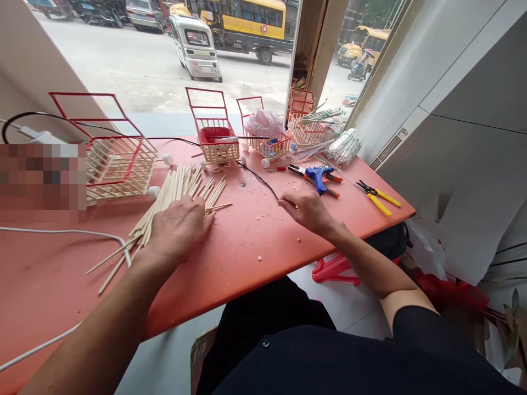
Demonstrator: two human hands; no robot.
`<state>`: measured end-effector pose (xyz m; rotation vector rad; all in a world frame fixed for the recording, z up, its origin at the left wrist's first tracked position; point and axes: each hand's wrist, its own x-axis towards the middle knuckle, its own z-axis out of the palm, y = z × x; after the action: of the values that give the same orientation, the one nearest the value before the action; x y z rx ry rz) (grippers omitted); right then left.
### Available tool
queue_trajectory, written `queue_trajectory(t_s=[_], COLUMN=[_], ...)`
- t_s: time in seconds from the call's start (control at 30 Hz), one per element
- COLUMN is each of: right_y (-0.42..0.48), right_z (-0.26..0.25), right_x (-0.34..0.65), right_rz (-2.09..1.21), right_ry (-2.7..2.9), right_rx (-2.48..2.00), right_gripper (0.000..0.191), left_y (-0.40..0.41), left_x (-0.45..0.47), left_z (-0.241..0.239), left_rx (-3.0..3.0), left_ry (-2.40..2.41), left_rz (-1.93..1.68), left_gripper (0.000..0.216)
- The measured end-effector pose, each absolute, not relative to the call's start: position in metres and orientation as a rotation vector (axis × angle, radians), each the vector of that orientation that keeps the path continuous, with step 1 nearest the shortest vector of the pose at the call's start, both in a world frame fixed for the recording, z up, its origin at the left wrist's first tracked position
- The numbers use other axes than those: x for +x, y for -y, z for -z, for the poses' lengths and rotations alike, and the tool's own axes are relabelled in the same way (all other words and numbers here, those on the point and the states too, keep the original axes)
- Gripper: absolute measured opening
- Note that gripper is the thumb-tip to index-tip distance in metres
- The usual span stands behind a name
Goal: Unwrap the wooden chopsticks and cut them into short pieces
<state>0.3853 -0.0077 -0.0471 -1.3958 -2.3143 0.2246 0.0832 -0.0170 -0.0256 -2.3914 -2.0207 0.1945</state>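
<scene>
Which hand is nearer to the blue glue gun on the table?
Right. The right hand lies close by, on the person's side of the glue gun; the left hand rests on the wooden sticks, farther off to the gun's left.

Miniature stick carts (pixel 117 164), a glue gun (pixel 319 176), yellow pliers (pixel 379 196) and wooden sticks (pixel 177 186) are crowding an orange worktable (pixel 255 241) facing the street (pixel 135 71): a craft workshop.

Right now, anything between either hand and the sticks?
Nothing visible. The left hand lies on the sticks. The right hand rests apart, by the black cable; only bare table with small crumbs lies between it and the sticks.
</scene>
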Motion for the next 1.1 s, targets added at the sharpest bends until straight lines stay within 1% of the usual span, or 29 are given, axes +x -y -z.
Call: queue_trajectory(t_s=[0.2,0.33,0.47,0.53,0.6,0.7,0.73,0.8,0.83,0.87,0.93,1.0,1.1], right_y=[-0.018,-0.036,-0.052,-0.056,-0.056,-0.05,-0.048,-0.042,-0.039,-0.037,-0.035,-0.033,-0.029], right_z=[0.036,0.038,0.046,0.048,0.047,0.043,0.043,0.043,0.043,0.044,0.045,0.043,0.039], right_x=[0.322,0.299,0.294,0.296,0.299,0.301,0.301,0.3,0.299,0.298,0.298,0.298,0.296], right_rz=[-0.246,-0.343,-0.495,-0.475,-0.349,-0.074,0.001,0.084,0.092,0.08,0.005,-0.08,-0.073], right_ry=[2.553,2.611,2.511,2.424,2.352,2.347,2.377,2.464,2.512,2.554,2.605,2.614,2.68], right_rx=[-1.342,-1.298,-1.237,-1.176,-1.101,-0.962,-0.924,-0.905,-0.92,-0.939,-0.964,-0.965,-1.002], right_gripper=[0.026,0.022,0.02,0.017,0.016,0.029,0.03,0.021,0.016,0.018,0.029,0.033,0.028], left_y=[0.01,0.007,0.002,-0.001,-0.002,0.0,0.001,0.002,0.003,0.003,0.003,0.002,0.002], left_x=[0.081,0.074,0.06,0.055,0.052,0.057,0.06,0.066,0.068,0.069,0.068,0.066,0.065], left_z=[0.026,0.035,0.043,0.042,0.038,0.032,0.031,0.033,0.036,0.038,0.043,0.046,0.043], left_rx=[-2.376,-2.376,-2.334,-2.281,-2.251,-2.381,-2.454,-2.576,-2.607,-2.621,-2.607,-2.566,-2.555], left_ry=[2.147,2.174,2.228,2.276,2.268,2.084,1.989,1.787,1.694,1.612,1.494,1.458,1.493], left_rz=[-0.249,-0.097,0.078,0.194,0.339,0.462,0.468,0.471,0.483,0.504,0.559,0.605,0.588], left_gripper=[0.038,0.035,0.033,0.031,0.029,0.029,0.03,0.032,0.033,0.033,0.03,0.029,0.027])
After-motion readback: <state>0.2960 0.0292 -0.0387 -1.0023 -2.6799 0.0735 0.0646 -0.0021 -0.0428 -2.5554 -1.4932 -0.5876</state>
